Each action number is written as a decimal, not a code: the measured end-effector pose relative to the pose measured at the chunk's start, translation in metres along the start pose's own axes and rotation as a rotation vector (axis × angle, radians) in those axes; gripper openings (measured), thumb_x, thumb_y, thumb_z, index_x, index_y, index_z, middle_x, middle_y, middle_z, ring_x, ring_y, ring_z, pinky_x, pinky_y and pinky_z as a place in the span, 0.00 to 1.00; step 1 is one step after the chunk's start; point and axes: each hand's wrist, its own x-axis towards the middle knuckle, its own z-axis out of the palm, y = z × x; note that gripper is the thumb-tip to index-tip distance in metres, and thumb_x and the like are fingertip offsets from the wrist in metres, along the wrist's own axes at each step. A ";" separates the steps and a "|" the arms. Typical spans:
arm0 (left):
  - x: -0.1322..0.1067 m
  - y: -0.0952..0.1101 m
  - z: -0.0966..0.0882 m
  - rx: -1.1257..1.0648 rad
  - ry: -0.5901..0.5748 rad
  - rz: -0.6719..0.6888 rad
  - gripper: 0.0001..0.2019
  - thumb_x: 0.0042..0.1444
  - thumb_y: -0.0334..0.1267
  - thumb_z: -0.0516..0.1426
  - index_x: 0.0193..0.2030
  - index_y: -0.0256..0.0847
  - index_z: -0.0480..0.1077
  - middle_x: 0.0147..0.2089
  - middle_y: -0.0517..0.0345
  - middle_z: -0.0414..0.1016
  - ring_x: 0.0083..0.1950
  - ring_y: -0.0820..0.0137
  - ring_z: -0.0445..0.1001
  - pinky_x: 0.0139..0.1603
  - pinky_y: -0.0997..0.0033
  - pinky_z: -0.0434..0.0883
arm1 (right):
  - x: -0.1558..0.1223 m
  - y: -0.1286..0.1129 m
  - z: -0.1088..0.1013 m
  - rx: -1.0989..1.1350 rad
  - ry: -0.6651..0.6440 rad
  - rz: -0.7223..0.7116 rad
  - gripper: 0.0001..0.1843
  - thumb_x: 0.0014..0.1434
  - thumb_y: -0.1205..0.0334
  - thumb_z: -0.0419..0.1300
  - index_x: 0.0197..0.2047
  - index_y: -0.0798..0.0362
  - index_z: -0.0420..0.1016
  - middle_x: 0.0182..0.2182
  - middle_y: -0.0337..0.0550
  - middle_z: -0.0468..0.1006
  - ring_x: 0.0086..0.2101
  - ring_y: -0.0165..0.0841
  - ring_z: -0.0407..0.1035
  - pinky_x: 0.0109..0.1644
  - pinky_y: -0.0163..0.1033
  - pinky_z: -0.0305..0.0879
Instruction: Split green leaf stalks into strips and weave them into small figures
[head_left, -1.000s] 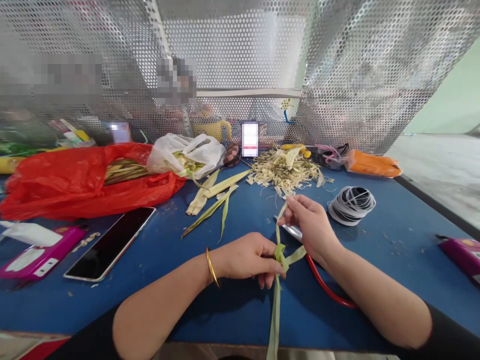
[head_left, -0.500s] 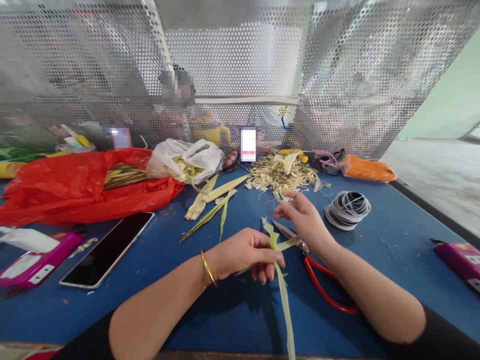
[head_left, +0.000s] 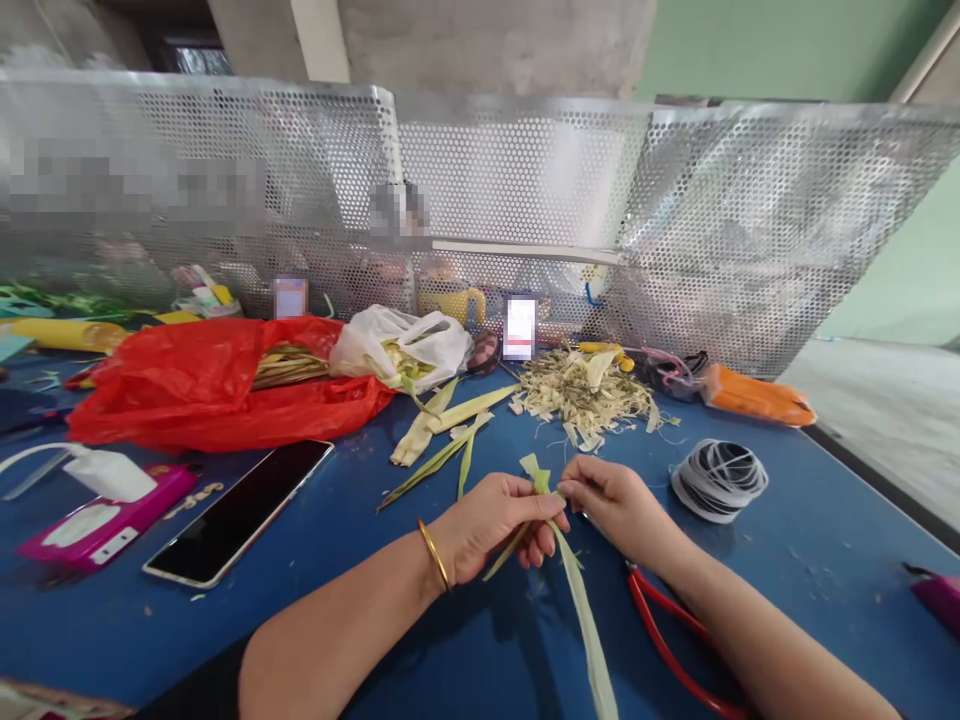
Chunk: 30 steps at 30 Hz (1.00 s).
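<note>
Pinched between thumb and fingers of my left hand [head_left: 499,520] is a pale green, folded leaf strip [head_left: 581,610], which looks like corn husk. One long end hangs down toward the table's front edge and a short tip sticks up above the fingers. My right hand [head_left: 626,505] is closed right beside it, thumb and fingertips pinching the strip's side end, which they mostly hide. Red-handled scissors [head_left: 661,625] lie beneath my right wrist, blades largely covered. Loose husk leaves [head_left: 439,425] rest beyond my left hand.
A heap of husk scraps [head_left: 585,390] lies ahead, with a spool of grey thread [head_left: 720,480] on the right. Leftward are a dark phone [head_left: 240,515], a purple power strip [head_left: 105,520], a red plastic bag [head_left: 202,390] and a white bag [head_left: 442,340]. A perforated metal screen [head_left: 517,170] stands behind.
My right hand has gone from open fingers above the scissors to a pinch on the strip next to my left hand. The camera view has tilted up and shifted left.
</note>
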 end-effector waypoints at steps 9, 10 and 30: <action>0.003 0.000 0.001 -0.090 0.174 0.019 0.20 0.42 0.50 0.67 0.30 0.32 0.73 0.25 0.54 0.76 0.24 0.73 0.73 0.26 0.75 0.65 | -0.014 -0.023 0.002 -0.433 0.276 -0.576 0.08 0.64 0.64 0.54 0.42 0.50 0.74 0.33 0.43 0.76 0.35 0.34 0.69 0.44 0.42 0.60; 0.004 0.000 0.002 -0.104 0.206 0.026 0.20 0.40 0.49 0.68 0.29 0.33 0.73 0.24 0.56 0.75 0.24 0.74 0.72 0.26 0.75 0.65 | -0.017 -0.026 0.006 -0.501 0.207 -0.658 0.08 0.64 0.64 0.54 0.42 0.50 0.74 0.32 0.43 0.76 0.33 0.33 0.68 0.43 0.42 0.59; -0.001 0.004 0.003 -0.227 0.171 0.085 0.13 0.48 0.38 0.66 0.38 0.32 0.76 0.36 0.50 0.80 0.33 0.74 0.75 0.34 0.79 0.70 | -0.031 -0.030 0.024 -0.667 0.109 -0.882 0.15 0.63 0.73 0.44 0.34 0.53 0.70 0.26 0.42 0.72 0.31 0.34 0.65 0.49 0.44 0.59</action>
